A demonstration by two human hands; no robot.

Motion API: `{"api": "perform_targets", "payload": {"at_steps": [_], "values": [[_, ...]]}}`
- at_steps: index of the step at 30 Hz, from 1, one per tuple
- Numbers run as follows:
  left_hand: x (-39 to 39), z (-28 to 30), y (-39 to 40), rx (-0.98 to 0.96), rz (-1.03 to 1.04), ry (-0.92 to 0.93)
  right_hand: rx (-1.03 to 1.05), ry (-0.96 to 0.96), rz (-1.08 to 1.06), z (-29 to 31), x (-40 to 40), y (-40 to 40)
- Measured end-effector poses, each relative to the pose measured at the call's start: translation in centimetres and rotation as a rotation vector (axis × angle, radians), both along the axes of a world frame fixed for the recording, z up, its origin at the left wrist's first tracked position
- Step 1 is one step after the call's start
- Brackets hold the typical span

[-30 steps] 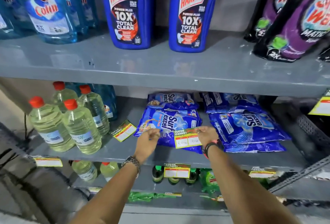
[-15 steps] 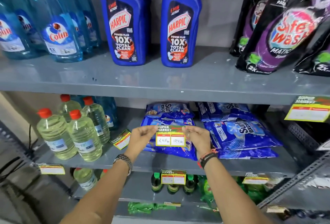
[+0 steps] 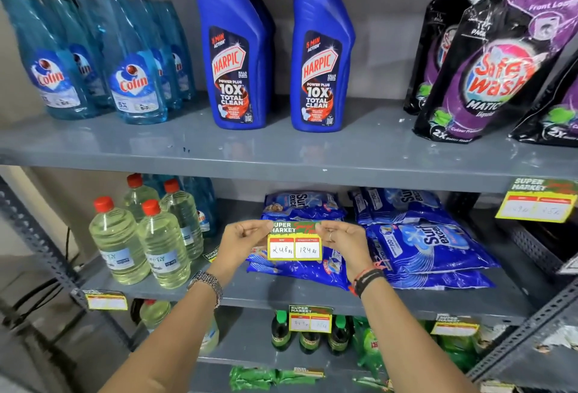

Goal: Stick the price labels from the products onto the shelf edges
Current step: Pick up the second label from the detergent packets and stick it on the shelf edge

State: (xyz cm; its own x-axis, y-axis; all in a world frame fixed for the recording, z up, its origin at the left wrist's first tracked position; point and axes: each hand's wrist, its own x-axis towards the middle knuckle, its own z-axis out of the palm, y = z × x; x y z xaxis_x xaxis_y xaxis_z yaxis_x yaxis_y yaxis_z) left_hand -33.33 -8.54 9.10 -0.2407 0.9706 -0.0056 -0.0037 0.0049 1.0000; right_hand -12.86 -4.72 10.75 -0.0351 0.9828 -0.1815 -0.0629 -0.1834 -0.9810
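Lifted off the Surf Excel packs [image 3: 300,267], the price label [image 3: 294,243] now hangs upright between both hands: left hand [image 3: 242,237] and right hand [image 3: 342,241] each pinch a top corner, ready for the shelf edge [image 3: 250,294] below.

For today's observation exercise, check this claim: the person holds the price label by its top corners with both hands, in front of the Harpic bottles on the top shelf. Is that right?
Not quite. The head view shows the price label pinched at its top corners by the left hand and right hand, but in front of the Surf Excel packets on the middle shelf, not the Harpic bottles above.
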Motion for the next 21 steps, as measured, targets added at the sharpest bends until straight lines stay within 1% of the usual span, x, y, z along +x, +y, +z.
{"api": "perform_targets", "payload": {"at_steps": [3,6,9,13,15,21], "values": [[-0.1,1.3,-0.9,0.041,0.002,0.005,0.030,0.029,0.010,1.3,-0.3,-1.0],[-0.1,3.8,-2.7,0.147,-0.016,0.022,0.096,0.050,0.024,3.4,-0.4,-2.3],[-0.9,6.8,-4.1,0.282,-0.007,0.043,0.229,0.025,0.053,6.4,-0.7,-3.7],[-1.9,10.6,-4.0,0.436,0.109,0.073,0.415,-0.038,0.027,10.1,-2.0,-4.4],[-2.2,11.6,-3.5,0.460,0.155,0.107,0.469,-0.079,0.005,11.1,-2.6,-4.3],[-2.7,11.3,-2.5,0.409,0.271,0.230,0.529,-0.206,-0.092,11.3,-3.6,-3.9]]}}
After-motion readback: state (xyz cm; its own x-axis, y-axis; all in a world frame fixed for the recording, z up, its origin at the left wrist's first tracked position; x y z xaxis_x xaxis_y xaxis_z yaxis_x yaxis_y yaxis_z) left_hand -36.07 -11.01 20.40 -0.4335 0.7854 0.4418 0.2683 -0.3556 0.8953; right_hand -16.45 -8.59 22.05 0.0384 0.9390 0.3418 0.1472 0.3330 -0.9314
